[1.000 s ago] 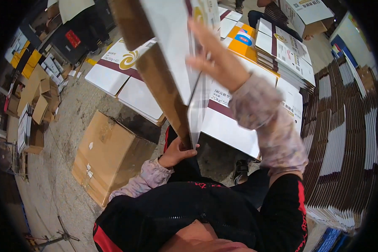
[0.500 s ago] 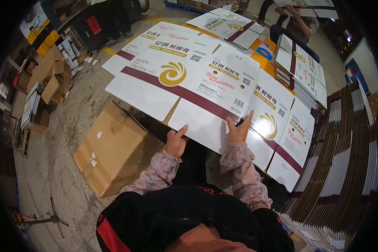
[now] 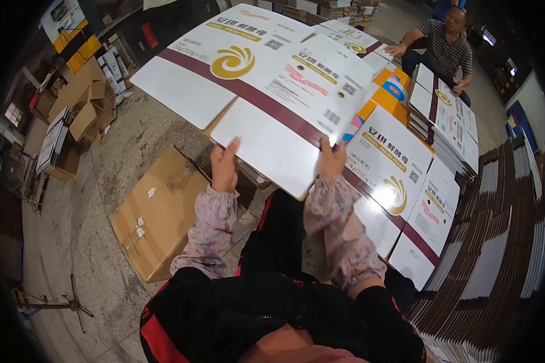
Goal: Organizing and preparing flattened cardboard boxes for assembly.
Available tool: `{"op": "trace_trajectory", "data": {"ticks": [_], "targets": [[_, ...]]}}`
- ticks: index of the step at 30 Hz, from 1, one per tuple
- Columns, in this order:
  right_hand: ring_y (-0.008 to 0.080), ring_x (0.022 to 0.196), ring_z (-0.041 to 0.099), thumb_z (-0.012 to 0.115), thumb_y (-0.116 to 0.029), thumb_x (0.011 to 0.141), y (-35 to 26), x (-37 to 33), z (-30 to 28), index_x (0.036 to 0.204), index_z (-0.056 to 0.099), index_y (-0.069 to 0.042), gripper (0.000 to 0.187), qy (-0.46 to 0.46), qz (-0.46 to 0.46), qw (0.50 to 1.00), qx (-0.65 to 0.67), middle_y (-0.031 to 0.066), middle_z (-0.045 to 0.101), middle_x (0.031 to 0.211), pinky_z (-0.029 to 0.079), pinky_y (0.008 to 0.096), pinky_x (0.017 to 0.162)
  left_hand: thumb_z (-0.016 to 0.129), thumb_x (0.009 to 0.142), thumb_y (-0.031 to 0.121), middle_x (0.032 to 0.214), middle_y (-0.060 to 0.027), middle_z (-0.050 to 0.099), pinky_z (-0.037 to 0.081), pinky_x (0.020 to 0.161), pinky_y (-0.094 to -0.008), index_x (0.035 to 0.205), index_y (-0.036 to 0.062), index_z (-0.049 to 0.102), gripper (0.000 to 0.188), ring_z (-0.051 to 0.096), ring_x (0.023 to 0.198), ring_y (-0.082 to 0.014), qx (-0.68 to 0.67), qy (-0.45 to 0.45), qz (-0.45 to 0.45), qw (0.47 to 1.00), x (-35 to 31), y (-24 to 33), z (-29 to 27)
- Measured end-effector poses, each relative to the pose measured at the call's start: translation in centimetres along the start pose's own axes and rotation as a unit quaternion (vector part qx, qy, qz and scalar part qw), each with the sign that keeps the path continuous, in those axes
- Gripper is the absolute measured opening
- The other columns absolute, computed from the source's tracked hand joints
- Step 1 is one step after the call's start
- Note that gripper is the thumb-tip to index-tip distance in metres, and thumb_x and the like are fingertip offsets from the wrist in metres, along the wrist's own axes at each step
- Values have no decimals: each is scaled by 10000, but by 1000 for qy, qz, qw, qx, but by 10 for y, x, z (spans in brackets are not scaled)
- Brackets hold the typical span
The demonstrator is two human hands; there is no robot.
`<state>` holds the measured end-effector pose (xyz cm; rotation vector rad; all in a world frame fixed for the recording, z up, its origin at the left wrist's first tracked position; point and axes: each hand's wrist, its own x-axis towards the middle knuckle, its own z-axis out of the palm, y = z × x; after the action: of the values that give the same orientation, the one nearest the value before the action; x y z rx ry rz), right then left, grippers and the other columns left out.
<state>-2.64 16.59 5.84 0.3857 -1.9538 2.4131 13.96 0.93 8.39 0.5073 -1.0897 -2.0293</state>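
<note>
A flattened white carton [image 3: 271, 130] with a maroon stripe and a gold swirl is held tilted in front of me. My left hand [image 3: 225, 166] grips its near edge, thumb on top and fingers underneath. At the right edge, my right hand [image 3: 331, 160] is closed on the same carton. To the right of it, another flattened carton of the same print [image 3: 378, 158] lies on the work surface, partly covered by the held one. What lies beneath the held carton is mostly hidden.
A closed brown cardboard box [image 3: 157, 212] stands on the floor at left. Tall stacks of folded cartons [image 3: 487, 236] line the right side. Across the orange-covered surface [image 3: 369, 106], a co-worker [image 3: 445, 45] sits by a carton pile [image 3: 448, 112]. Open boxes [image 3: 91, 106] stand far left.
The carton has shifted left and away from the one on the right, uncovering more of it. My right hand has closed on its edge. The co-worker no longer holds up a sheet.
</note>
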Motion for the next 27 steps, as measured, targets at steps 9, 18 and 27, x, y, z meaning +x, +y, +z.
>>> {"op": "trace_trajectory", "data": {"ticks": [9, 18, 27], "targets": [[346, 1042, 520, 679, -201, 718, 73, -6, 36, 1290, 206, 100, 801, -102, 19, 988, -117, 264, 518, 1113, 416, 348, 877, 567, 829, 114, 1190, -106, 472, 371, 905, -340, 1275, 11, 315, 523, 465, 1073, -214, 180, 164, 106, 964, 65, -67, -73], [323, 897, 583, 663, -288, 739, 54, -7, 25, 1313, 119, 114, 888, -179, 135, 938, -263, 268, 567, 987, 455, 364, 804, 526, 859, 157, 1314, -167, 353, 333, 948, -343, 1334, -44, 184, 619, 410, 1146, -260, 177, 177, 32, 968, 96, -68, -85], [297, 923, 552, 747, -210, 658, 76, 0, -179, 1272, 362, -13, 751, -57, -55, 907, -414, 168, 521, 1069, 438, 363, 816, 430, 791, -51, 1256, -206, 430, 349, 942, -331, 1261, -45, 371, 474, 431, 1149, -304, 386, 14, 348, 854, -41, -33, 19]]}}
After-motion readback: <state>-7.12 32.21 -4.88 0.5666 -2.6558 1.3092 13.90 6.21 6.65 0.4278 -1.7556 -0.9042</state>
